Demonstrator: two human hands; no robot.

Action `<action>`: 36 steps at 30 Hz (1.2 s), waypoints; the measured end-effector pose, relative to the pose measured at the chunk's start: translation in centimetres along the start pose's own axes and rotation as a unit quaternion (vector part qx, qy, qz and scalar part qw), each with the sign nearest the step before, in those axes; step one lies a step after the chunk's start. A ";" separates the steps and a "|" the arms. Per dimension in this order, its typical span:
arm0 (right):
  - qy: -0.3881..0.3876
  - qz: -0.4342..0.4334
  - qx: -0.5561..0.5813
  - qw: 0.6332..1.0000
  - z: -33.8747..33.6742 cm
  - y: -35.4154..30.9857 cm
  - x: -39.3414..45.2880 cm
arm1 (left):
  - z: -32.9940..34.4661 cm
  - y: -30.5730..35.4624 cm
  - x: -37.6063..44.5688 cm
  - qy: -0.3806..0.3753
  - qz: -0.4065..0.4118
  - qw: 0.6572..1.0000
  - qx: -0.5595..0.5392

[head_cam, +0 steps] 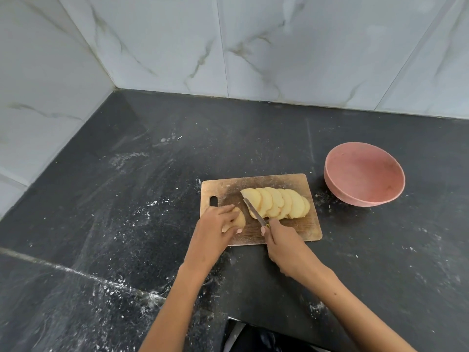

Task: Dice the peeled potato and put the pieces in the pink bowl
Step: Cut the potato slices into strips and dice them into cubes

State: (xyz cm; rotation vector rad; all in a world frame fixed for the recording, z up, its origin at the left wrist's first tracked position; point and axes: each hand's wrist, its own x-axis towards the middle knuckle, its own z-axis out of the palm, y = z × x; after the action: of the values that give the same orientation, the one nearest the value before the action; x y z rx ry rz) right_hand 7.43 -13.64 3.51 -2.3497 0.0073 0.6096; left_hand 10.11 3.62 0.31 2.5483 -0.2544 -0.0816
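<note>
Potato end (234, 221) sits on board's (308, 232) left edge, your left hand (215, 229) fingers curled over it. Firm, wet, likely slippery; pin it flat-side down. Right hand (284, 247) clamped on knife (255, 212). Slices (279, 203) fanned mid-board. Bowl (365, 174) beyond right, nothing in it.

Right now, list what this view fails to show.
- Uncut potato piece: mostly covered by the left hand, head view.
- Knife handle: wrapped by the right hand.
- Pink bowl near inner wall: hidden by its own rim.
- Potato slices: overlapping, count unclear.
</note>
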 end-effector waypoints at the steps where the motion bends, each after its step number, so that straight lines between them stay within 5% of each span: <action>1: 0.001 -0.004 -0.016 1.000 0.1 0.0 0.0 | 0.3 0.2 -0.2 0.010 -0.001 1.000 0.004; 11: 0.022 -0.020 -0.121 0.992 1.0 -0.1 0.8 | 2.7 2.2 -2.5 0.144 -0.038 0.989 0.014; 24: -0.010 0.011 -0.217 0.976 2.1 -0.4 1.7 | 3.6 2.6 -3.0 0.131 -0.081 0.987 -0.042; 36: -0.054 0.043 -0.173 0.982 0.3 2.2 -2.9 | 3.4 2.2 -3.1 0.128 -0.087 0.985 -0.074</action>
State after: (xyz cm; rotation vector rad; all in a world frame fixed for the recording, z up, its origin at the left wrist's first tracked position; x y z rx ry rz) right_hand 4.33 -15.57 3.16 -2.6585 -0.0498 0.8362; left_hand 6.30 0.57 -1.27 2.3966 0.0710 0.1547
